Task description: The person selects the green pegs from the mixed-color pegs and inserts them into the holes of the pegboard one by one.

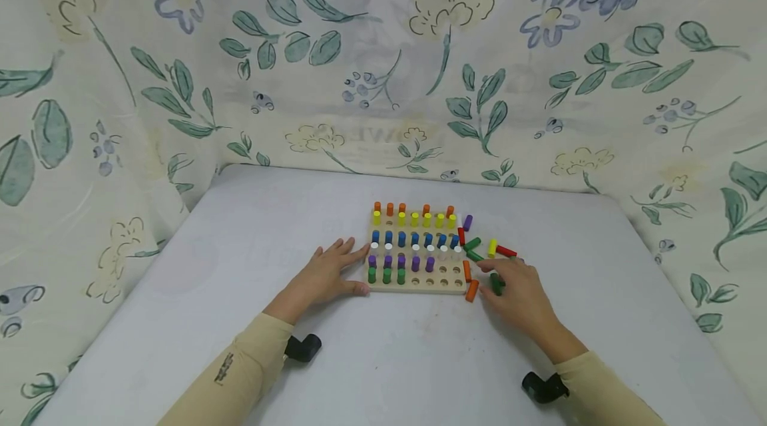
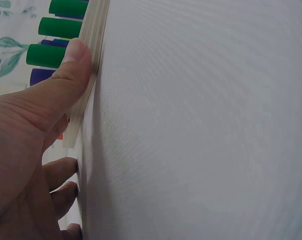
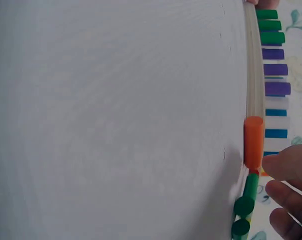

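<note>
A wooden pegboard lies on the table with rows of orange, yellow, blue, white, purple and green pegs standing in it. Three green pegs fill the left end of the front row; open holes show to their right. My left hand rests at the board's left side, fingers spread, its thumb against the front corner. Off the board's right edge, my right hand hovers with thumb and fingers apart, holding nothing visible. Close to its fingertips are an orange peg and loose green pegs.
More loose pegs lie right of the board: a purple peg, a yellow peg, a red peg and green pegs. A floral cloth hangs behind the white table.
</note>
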The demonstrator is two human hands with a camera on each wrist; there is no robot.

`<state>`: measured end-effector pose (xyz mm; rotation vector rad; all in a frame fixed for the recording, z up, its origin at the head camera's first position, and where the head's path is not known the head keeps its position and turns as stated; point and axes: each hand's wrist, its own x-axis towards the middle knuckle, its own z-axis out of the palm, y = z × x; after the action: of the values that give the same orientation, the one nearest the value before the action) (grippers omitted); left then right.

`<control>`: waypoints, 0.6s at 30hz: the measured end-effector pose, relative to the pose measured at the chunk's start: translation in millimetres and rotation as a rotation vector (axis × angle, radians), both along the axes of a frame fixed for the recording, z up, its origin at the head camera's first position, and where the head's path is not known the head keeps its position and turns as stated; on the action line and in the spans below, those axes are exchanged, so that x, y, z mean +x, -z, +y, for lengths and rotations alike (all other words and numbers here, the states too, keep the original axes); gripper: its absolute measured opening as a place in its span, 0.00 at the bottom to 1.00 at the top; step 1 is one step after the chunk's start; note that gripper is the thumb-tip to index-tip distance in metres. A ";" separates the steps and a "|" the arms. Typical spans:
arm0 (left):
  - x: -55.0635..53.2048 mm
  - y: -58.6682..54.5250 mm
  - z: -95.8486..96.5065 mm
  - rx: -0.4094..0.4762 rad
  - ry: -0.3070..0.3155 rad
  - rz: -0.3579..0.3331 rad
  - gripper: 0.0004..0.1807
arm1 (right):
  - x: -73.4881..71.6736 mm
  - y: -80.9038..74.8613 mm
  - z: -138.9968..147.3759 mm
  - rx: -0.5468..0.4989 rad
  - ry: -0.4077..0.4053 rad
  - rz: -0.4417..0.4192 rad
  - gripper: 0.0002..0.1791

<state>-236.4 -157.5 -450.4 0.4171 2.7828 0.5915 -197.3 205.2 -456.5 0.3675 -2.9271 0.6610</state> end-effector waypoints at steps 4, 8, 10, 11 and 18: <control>-0.2 0.4 -0.4 0.001 0.004 0.001 0.50 | -0.5 0.3 3.9 0.044 0.018 0.003 0.25; -0.2 1.0 -0.6 0.000 0.007 0.003 0.50 | 0.7 -0.2 8.3 0.063 0.016 0.012 0.28; -0.4 1.1 -0.7 -0.001 0.007 0.003 0.50 | 1.8 -0.7 10.4 0.064 0.009 0.015 0.29; -0.6 0.9 -0.7 0.000 0.007 0.003 0.50 | 2.4 -1.2 11.1 0.063 0.006 0.013 0.29; -0.5 1.5 -0.8 0.000 0.008 0.006 0.50 | 3.9 -1.9 14.2 0.069 -0.002 -0.009 0.30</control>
<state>-237.0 -158.3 -451.9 0.4302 2.7856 0.5899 -193.4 219.4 -454.6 0.3758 -2.9647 0.5642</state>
